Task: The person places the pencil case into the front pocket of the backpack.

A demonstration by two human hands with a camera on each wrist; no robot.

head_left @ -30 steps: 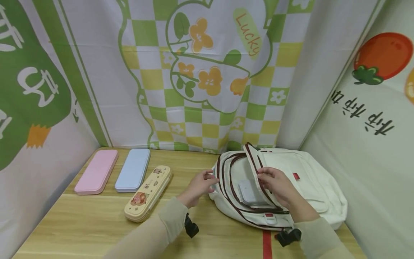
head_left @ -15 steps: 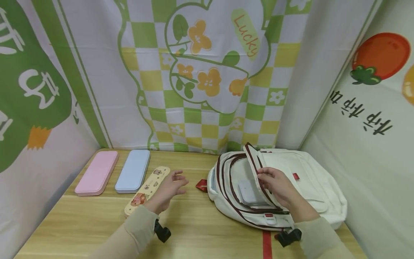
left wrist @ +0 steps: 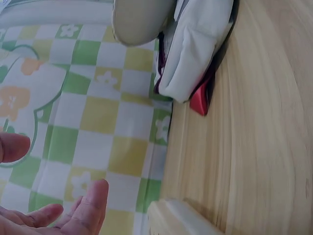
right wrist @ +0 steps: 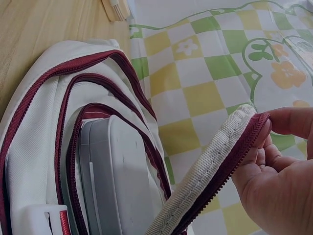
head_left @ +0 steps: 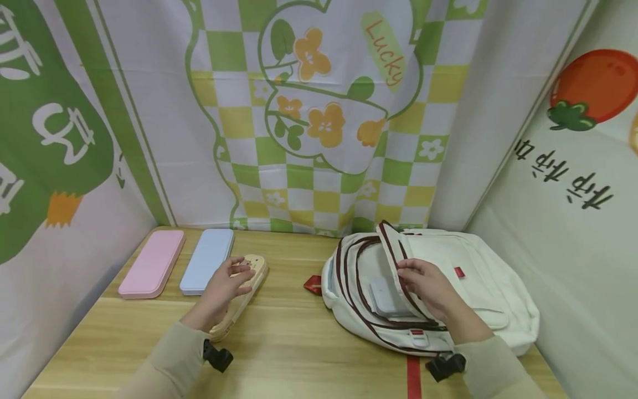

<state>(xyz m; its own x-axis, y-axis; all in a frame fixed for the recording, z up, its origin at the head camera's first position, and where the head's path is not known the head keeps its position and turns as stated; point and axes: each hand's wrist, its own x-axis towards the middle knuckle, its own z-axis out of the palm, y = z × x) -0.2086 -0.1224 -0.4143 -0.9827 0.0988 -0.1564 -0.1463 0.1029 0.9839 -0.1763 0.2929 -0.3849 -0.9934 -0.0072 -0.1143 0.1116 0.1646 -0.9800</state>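
Observation:
My left hand hovers over a cream pencil case with printed decorations, partly hiding it. Its fingers are spread and hold nothing; the left wrist view shows the case's end below the fingertips. On the right lies a white backpack with dark red zips. My right hand pinches the zipped edge of its front pocket flap between thumb and fingers, lifting the flap away. Inside that pocket sits a pale grey-white case, upright against the fabric in the right wrist view.
A pink case and a light blue case lie side by side at the back left of the wooden table. A red strap end sticks out beside the backpack. Printed curtains stand behind and along both sides.
From beside the backpack, my left hand has moved left to above the cream pencil case. My right hand keeps holding the flap in the same place.

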